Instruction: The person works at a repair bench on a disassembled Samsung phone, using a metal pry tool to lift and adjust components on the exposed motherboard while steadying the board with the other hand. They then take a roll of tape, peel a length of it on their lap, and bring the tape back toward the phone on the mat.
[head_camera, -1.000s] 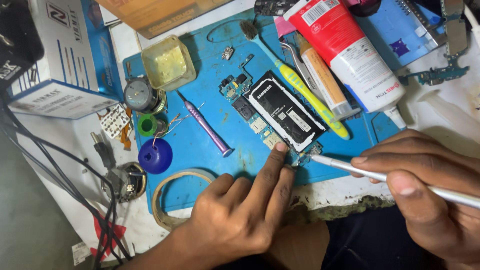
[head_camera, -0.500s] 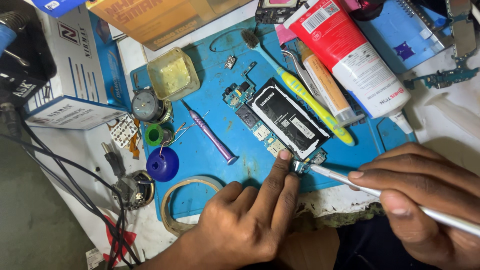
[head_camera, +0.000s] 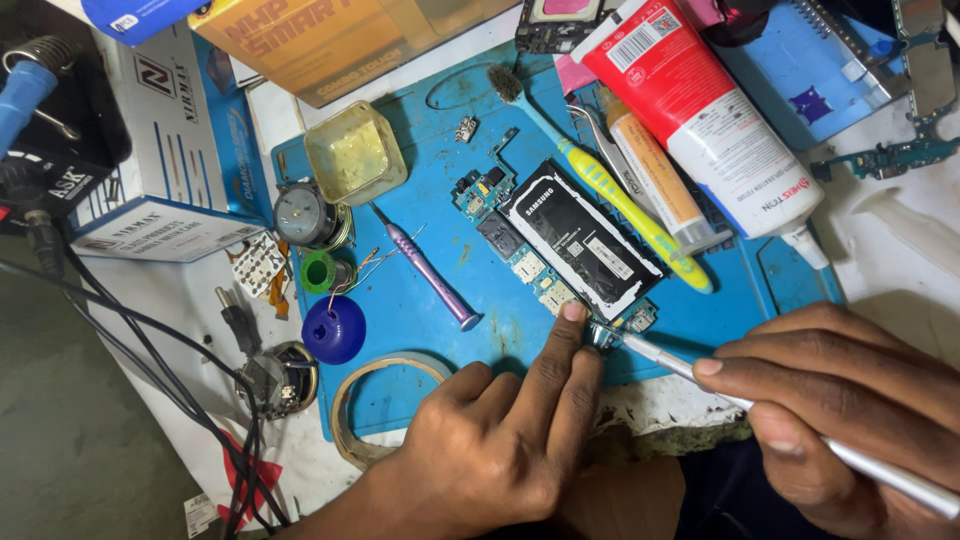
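**Colours on a phone repair mat**

A bright blue work mat (head_camera: 440, 400) is shown. On it, a circuit board (head_camera: 540, 265) in green and silver is seen, covered partly by a black battery (head_camera: 585, 245) with white edging. A toothbrush (head_camera: 610, 190) is coloured yellow and blue, with dark bristles. A purple screwdriver (head_camera: 430, 280) and a dark blue round cap (head_camera: 334, 329) are seen nearby. A tube (head_camera: 700, 110) is coloured red and white. A silver tool (head_camera: 800, 430) is held in the right hand (head_camera: 850, 410). A pale yellow tub (head_camera: 355, 155) is seen.
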